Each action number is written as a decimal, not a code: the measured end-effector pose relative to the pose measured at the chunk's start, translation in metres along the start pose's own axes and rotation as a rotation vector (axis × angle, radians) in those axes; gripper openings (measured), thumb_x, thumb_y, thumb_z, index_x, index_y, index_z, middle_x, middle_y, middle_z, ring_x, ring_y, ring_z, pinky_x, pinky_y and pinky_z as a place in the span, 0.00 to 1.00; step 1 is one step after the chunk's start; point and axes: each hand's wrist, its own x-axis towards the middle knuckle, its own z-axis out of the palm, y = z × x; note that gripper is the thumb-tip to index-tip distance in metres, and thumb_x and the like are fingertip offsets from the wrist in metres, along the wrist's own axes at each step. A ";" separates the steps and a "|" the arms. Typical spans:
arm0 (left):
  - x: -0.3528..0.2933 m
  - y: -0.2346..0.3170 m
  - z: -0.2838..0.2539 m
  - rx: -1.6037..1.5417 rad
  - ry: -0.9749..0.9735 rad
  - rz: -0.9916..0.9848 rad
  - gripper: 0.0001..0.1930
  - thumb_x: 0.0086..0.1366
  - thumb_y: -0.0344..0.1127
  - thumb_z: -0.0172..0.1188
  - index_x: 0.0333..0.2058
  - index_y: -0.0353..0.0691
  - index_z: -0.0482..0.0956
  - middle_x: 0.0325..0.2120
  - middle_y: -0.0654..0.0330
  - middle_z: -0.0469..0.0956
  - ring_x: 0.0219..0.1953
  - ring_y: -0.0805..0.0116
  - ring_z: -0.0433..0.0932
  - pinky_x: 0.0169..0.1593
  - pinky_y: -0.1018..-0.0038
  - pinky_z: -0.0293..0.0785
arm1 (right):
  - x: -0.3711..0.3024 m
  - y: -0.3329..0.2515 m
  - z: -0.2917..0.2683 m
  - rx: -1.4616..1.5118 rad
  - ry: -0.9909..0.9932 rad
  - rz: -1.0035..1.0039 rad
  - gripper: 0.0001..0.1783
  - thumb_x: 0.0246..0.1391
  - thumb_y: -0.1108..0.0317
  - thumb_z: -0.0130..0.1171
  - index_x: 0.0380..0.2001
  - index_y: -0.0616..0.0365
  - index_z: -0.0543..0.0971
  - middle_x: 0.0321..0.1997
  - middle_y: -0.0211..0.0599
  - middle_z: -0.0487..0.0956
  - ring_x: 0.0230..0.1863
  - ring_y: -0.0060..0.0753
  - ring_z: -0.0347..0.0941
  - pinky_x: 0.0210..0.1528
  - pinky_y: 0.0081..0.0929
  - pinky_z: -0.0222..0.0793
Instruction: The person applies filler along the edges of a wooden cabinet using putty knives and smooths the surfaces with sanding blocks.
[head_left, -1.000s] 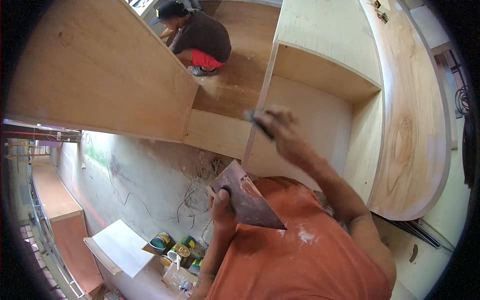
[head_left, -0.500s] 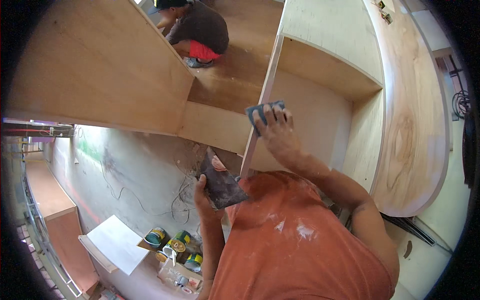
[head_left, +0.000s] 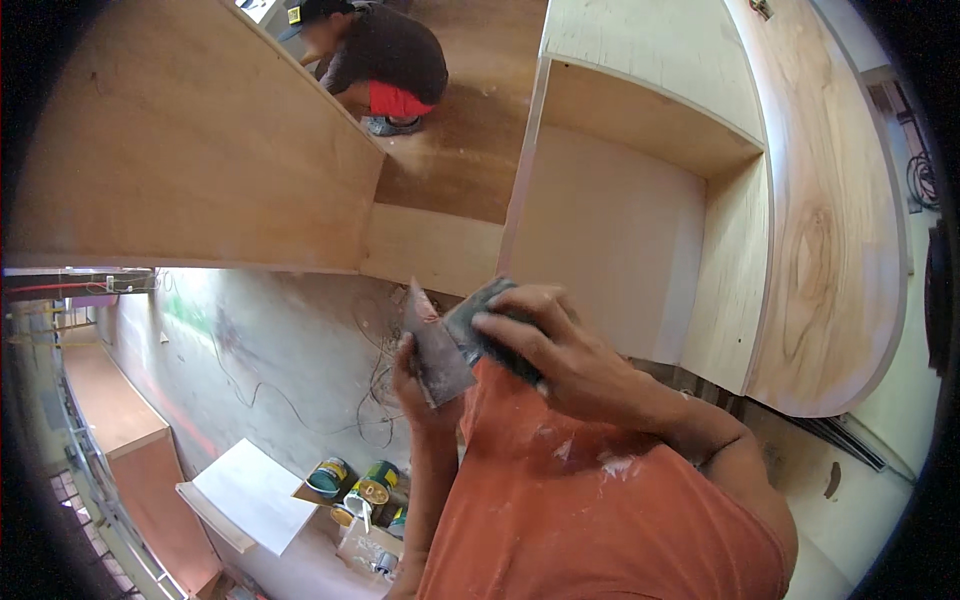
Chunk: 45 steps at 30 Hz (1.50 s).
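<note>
My left hand [head_left: 415, 385] is closed on a dark, flat sheet of sandpaper [head_left: 442, 360] with a reddish patch near its pointed upper corner. Close beside it, my right hand [head_left: 555, 345] grips a dark grey sanding pad [head_left: 480, 318], fingers curled over its top. The pad's near corner overlaps the sheet in view; whether they touch, I cannot tell. Both hands are in front of my orange shirt. Just beyond them runs the long front edge [head_left: 520, 185] of an open wooden cabinet [head_left: 610, 220].
A large plywood panel [head_left: 200, 150] stands at the left. Behind it a person [head_left: 390, 60] crouches on the brown boards. Several paint cans [head_left: 327, 477] sit lower left near a white board [head_left: 255, 495]. Loose cables [head_left: 255, 395] lie on the grey floor. A rounded wooden top [head_left: 825, 230] is at the right.
My right hand has come off the cabinet edge with the sanding pad and moved down and left to the sheet. The sheet in my left hand has turned more edge-on.
</note>
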 end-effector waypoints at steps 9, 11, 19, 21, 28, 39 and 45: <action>-0.020 -0.012 0.007 -0.291 -0.310 -0.126 0.26 0.60 0.41 0.57 0.54 0.36 0.64 0.43 0.60 0.70 0.48 0.67 0.69 0.54 0.70 0.67 | 0.029 0.097 0.007 -0.391 0.132 -0.057 0.30 0.49 0.72 0.56 0.57 0.44 0.65 0.56 0.44 0.63 0.57 0.52 0.59 0.58 0.50 0.54; -0.021 -0.007 0.007 0.292 -0.296 0.089 0.27 0.62 0.42 0.54 0.56 0.33 0.62 0.46 0.57 0.70 0.50 0.65 0.68 0.57 0.69 0.63 | 0.056 0.133 -0.005 -0.695 0.158 0.053 0.28 0.50 0.72 0.53 0.56 0.48 0.63 0.54 0.45 0.63 0.55 0.51 0.60 0.55 0.49 0.55; -0.012 -0.009 0.004 0.127 -0.106 0.034 0.27 0.60 0.39 0.54 0.56 0.31 0.62 0.51 0.53 0.69 0.52 0.62 0.69 0.58 0.66 0.63 | 0.045 0.120 0.030 -0.880 0.033 0.166 0.28 0.50 0.68 0.50 0.56 0.58 0.61 0.53 0.47 0.62 0.57 0.48 0.58 0.53 0.49 0.55; -0.016 -0.007 0.006 0.117 -0.121 0.065 0.27 0.62 0.38 0.53 0.57 0.32 0.60 0.54 0.53 0.66 0.56 0.63 0.66 0.62 0.66 0.58 | 0.022 0.089 0.043 -0.785 0.027 0.144 0.29 0.50 0.66 0.51 0.57 0.55 0.62 0.55 0.46 0.62 0.57 0.47 0.58 0.56 0.48 0.53; -0.015 0.001 0.002 -0.043 -0.007 0.072 0.21 0.60 0.37 0.56 0.51 0.37 0.66 0.51 0.59 0.69 0.52 0.70 0.69 0.53 0.75 0.68 | -0.014 0.013 0.014 -0.249 -0.154 0.103 0.28 0.47 0.67 0.58 0.55 0.53 0.66 0.54 0.48 0.64 0.56 0.52 0.61 0.57 0.49 0.56; -0.036 -0.023 0.036 0.080 -0.372 0.005 0.26 0.59 0.43 0.57 0.52 0.33 0.65 0.45 0.57 0.71 0.49 0.69 0.70 0.56 0.74 0.64 | -0.018 0.077 0.044 0.308 0.336 -0.133 0.32 0.45 0.85 0.53 0.56 0.56 0.63 0.56 0.46 0.61 0.59 0.47 0.59 0.62 0.39 0.56; -0.033 -0.023 0.056 -0.507 -0.509 -0.235 0.27 0.64 0.38 0.52 0.59 0.33 0.60 0.57 0.56 0.64 0.61 0.69 0.60 0.65 0.73 0.51 | 0.020 0.137 0.101 0.452 0.714 0.146 0.31 0.46 0.84 0.53 0.56 0.57 0.63 0.51 0.46 0.64 0.56 0.49 0.60 0.57 0.36 0.58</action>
